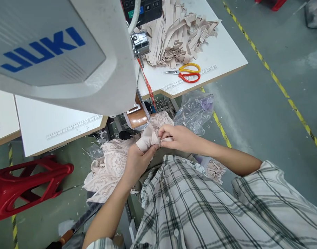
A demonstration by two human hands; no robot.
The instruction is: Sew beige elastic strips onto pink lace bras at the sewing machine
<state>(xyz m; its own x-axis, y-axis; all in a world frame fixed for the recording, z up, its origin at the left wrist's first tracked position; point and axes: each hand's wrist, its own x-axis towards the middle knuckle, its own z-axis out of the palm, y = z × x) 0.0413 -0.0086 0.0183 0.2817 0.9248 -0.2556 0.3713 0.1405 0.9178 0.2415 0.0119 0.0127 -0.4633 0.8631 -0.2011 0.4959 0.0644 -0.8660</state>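
Note:
Pale pink lace fabric (114, 160) hangs over my lap and drapes down on the left. My left hand (139, 160) is closed on a folded part of it, the thumb pressing a smooth pale band (148, 138). My right hand (174, 138) pinches the band's edge close to the left thumb, with the fingertips of both hands nearly meeting. Just beyond my hands is the head of a JUKI sewing machine (117, 79), with a curved metal and orange guard (137, 119) at its lower end. The cloth lies right below this guard.
A heap of beige fabric strips (174, 38) covers part of the white table (226, 62). Scissors with yellow and red handles (185, 72) lie near its front edge. A clear plastic bag (194, 110) hangs below. At left stands a red stool (31, 183). Scraps litter the floor.

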